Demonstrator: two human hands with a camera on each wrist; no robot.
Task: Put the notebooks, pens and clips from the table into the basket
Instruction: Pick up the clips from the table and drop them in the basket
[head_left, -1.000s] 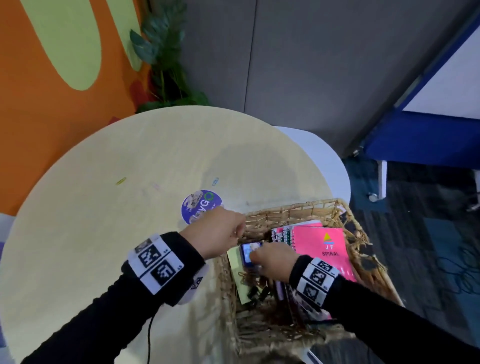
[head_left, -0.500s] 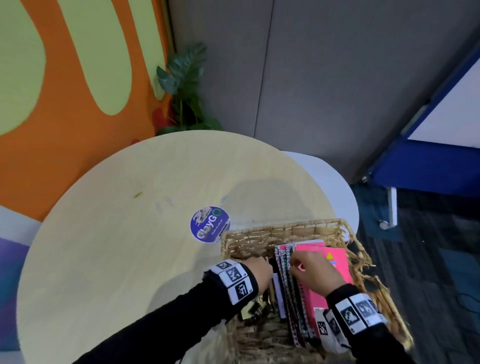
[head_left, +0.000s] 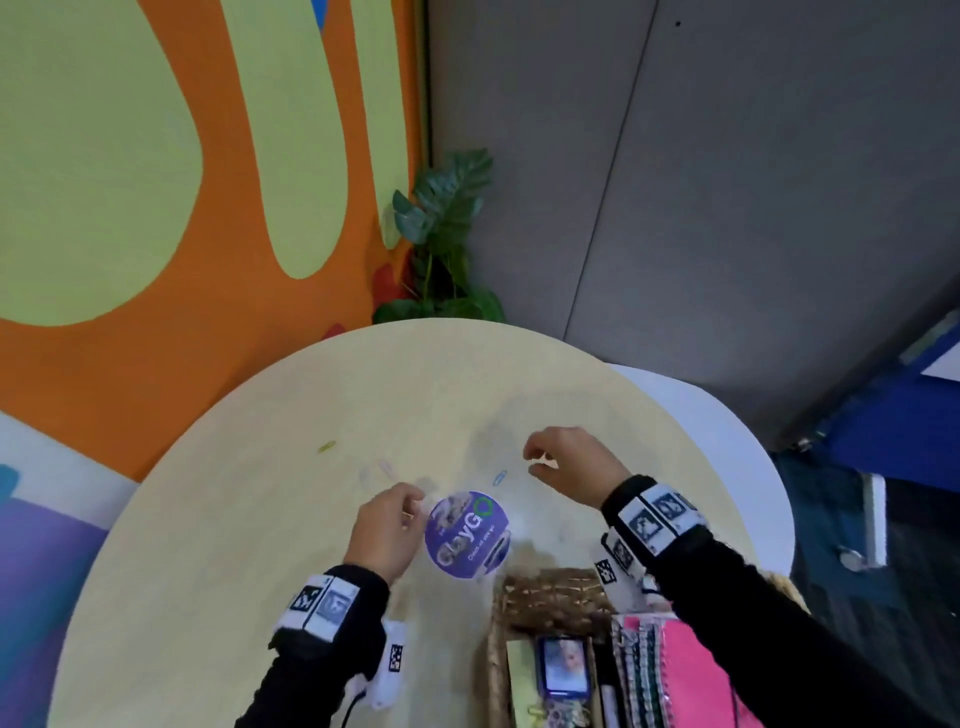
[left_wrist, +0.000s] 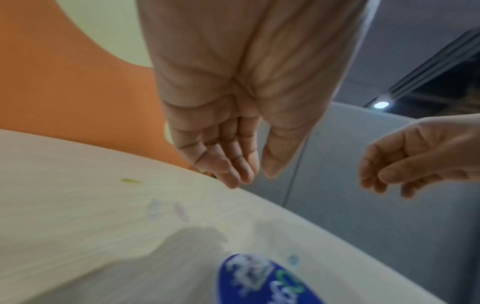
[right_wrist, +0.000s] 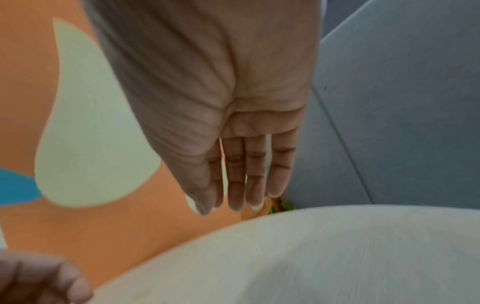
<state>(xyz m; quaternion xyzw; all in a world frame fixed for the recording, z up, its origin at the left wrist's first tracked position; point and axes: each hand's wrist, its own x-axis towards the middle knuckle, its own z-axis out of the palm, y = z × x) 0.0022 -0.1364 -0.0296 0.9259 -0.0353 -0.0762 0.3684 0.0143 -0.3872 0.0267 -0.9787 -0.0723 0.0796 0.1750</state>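
Office lounge or meeting corner: round table (head_left: 260, 519) against an orange-and-green mural (head_left: 208, 208), grey partition panels (head_left: 727, 208), potted plant (head_left: 441, 234), dark carpet (head_left: 883, 571).

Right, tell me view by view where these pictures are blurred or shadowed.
Head view: fairly sharp; soft shadows lie on the table near both hands; wide-angle bending at the edges. Left wrist view: the table and round sticker smear with motion blur; the left hand casts a grey shadow. Right wrist view: soft throughout; the right hand is dim.
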